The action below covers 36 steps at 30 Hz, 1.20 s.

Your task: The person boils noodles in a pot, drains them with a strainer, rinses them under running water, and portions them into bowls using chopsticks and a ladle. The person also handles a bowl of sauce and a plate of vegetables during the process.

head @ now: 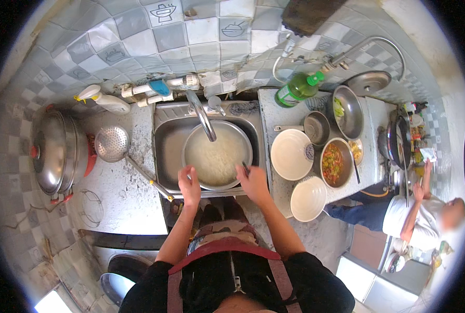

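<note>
In the steel sink [169, 146], under the curved faucet [201, 115], sits a round metal basin [185, 150]. Cloudy liquid and a pale heap [216, 156], perhaps rice or noodles, fill it. My left hand [190, 187] is at the basin's near left rim, fingers bent; whether it grips the rim is unclear. At the near right rim, my right hand [252, 183] is closed around a slim dark object [246, 169], mostly hidden by the fingers. A long-handled perforated skimmer [112, 143] lies on the left counter.
A lidded steel pot [56, 152] and spray bottle [107, 101] stand left. Rightward are white bowls [291, 154], a saucepan [316, 127], a metal bowl [348, 168] of chopped vegetables and a green bottle [295, 92]. Another person [412, 219] stands by a wok [399, 143].
</note>
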Each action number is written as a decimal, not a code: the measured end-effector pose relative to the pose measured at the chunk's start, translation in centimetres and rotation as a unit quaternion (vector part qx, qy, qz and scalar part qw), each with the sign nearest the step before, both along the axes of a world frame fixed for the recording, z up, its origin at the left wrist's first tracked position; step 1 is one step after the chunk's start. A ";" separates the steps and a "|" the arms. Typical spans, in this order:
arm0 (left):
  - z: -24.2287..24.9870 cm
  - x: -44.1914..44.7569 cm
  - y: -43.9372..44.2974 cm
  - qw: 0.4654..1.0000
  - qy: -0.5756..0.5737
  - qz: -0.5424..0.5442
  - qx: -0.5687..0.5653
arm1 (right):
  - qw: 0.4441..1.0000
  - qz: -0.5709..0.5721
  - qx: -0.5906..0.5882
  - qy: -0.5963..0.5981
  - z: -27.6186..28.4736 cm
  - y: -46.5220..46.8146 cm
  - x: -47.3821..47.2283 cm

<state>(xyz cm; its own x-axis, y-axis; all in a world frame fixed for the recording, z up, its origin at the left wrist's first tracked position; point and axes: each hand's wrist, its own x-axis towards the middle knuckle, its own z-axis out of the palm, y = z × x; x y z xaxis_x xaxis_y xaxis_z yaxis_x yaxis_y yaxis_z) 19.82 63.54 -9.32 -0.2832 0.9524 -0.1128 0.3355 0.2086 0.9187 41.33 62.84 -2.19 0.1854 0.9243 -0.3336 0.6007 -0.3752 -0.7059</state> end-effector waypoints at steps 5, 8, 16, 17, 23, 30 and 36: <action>5.0 4.4 9.1 0.965 -0.239 -0.106 0.033 | 0.994 -0.094 0.056 -0.007 6.7 -11.5 3.2; 6.1 7.9 14.3 0.959 -0.239 -0.148 -0.041 | 0.979 -0.189 0.055 -0.055 7.5 -17.1 5.9; 2.4 13.1 24.2 0.987 -0.100 -0.129 -0.001 | 0.940 -0.317 0.016 -0.121 5.7 -23.3 13.3; 2.4 13.6 24.5 0.990 -0.047 -0.133 -0.008 | 0.936 -0.327 0.001 -0.128 4.7 -24.1 14.9; -0.5 17.3 13.4 0.982 0.052 -0.182 0.013 | 0.917 -0.284 -0.085 -0.265 -0.8 -27.7 21.4; -2.9 26.4 2.2 0.853 -0.337 -0.213 -0.338 | 0.950 -0.313 -0.005 -0.020 7.0 -23.2 22.4; -2.9 26.9 1.8 0.882 -0.288 -0.181 -0.325 | 0.967 -0.153 0.203 0.015 12.6 -19.1 25.6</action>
